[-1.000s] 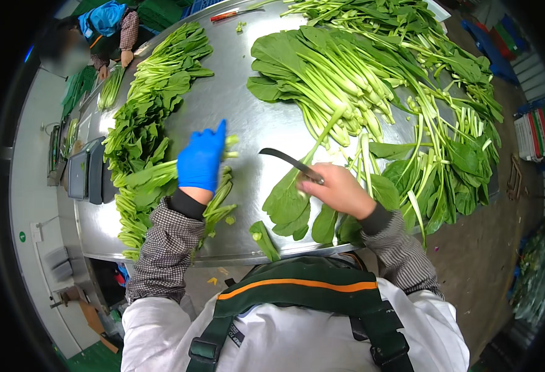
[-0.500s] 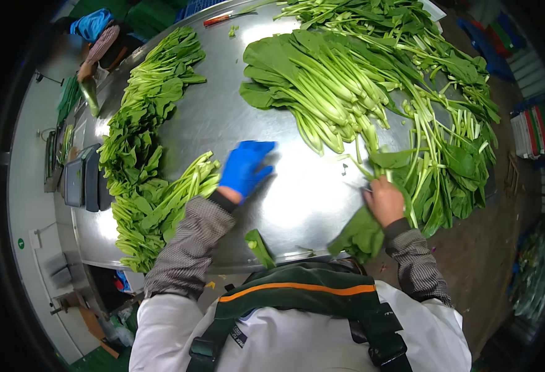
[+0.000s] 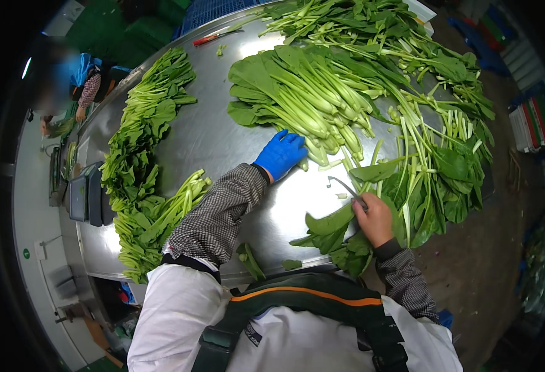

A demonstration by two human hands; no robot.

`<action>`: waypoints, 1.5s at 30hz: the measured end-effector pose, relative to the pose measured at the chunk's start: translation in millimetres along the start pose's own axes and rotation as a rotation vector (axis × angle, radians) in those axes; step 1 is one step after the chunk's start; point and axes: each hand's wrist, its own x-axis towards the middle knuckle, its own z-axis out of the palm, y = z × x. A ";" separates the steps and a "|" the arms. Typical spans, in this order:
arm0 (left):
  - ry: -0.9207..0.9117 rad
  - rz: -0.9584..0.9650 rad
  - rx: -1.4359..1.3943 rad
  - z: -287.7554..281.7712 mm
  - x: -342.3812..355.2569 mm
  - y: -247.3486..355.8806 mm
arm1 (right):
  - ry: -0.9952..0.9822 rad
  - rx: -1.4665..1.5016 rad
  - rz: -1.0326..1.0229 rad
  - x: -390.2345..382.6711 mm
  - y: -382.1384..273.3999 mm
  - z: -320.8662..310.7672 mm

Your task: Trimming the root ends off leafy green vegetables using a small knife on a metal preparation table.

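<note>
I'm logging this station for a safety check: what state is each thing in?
Middle greens: heaped, loose
Left greens: laid in a row
Right greens: loose, tangled
Knife: curved blade exposed
Left hand: blue-gloved, at middle greens' stem ends
Right hand: bare, closed around knife
Red-handled tool: lying on table
Table: partly covered, scraps on it

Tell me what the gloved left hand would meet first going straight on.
Probably the pale stalks of the middle greens pile, just beyond the blue-gloved left hand; whether it touches them is unclear.

The greens (image 3: 312,93) lay heaped, pale stalks toward near right, beyond the curved knife (image 3: 347,188), tip leftward.
</note>
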 end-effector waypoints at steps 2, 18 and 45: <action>0.004 -0.053 -0.101 -10.2 -4.5 2.8 | 0.010 0.056 0.028 3.3 3.6 -1.8; -0.004 -0.662 -1.512 -156.6 -28.5 72.3 | 0.193 -0.133 -0.471 72.7 -112.1 -45.2; -0.060 -0.804 -1.630 -112.1 -51.6 72.6 | -0.200 0.371 -0.073 85.0 -123.5 11.0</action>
